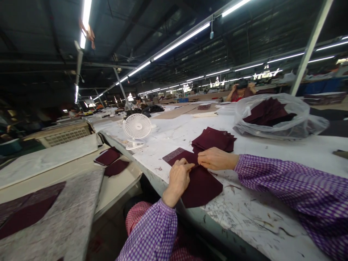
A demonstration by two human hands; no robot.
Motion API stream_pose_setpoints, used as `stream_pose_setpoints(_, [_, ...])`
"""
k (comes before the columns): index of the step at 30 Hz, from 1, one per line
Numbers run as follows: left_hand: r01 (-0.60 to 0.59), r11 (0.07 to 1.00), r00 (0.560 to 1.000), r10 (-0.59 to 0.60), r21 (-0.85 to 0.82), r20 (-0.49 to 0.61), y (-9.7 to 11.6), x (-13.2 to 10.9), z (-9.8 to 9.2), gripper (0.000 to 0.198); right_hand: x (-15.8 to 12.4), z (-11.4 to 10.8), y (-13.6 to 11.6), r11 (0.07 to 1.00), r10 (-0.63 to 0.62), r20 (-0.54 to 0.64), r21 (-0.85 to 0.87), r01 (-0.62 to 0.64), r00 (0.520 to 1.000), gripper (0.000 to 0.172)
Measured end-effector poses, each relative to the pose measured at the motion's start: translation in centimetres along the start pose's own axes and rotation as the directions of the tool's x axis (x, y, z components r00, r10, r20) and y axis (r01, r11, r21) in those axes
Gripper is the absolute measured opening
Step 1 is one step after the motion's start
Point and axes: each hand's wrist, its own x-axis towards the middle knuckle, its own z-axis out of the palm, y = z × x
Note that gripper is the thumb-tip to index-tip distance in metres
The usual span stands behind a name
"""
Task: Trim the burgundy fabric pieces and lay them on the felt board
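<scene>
Apparently the work is midway: a maroon cloth [202, 188] lies at the bench's [244, 206] near edge under both hands, unfinished by the look of it, while a loose pile [213, 139] sits just beyond; whether that is done or waiting, I cannot tell. The right hand's [214, 158] fingertips are pinched together on the cloth; the left hand's [178, 177] fingers curl over it, index extended, their grip unclear. The hands hide the join beneath, and creased plastic veils part of the bagged pieces [268, 111].
</scene>
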Motion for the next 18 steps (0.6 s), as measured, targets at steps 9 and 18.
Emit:
stream_pose_setpoints(9, [-0.048, 0.997, 0.998, 0.045, 0.067, 0.040, -0.1, -0.1, 0.0, 0.039, -1.8, 0.5, -0.4, 0.981, -0.103, -0.003, -0.165, 0.101, 0.995, 0.024])
stream_pose_setpoints(18, [-0.046, 0.995, 0.999, 0.044, 0.090, 0.028, 0.4, -0.2, -0.3, 0.038, -0.7, -0.5, -1.9, 0.956, 0.109, -0.091, 0.281, -0.080, 0.990, 0.031])
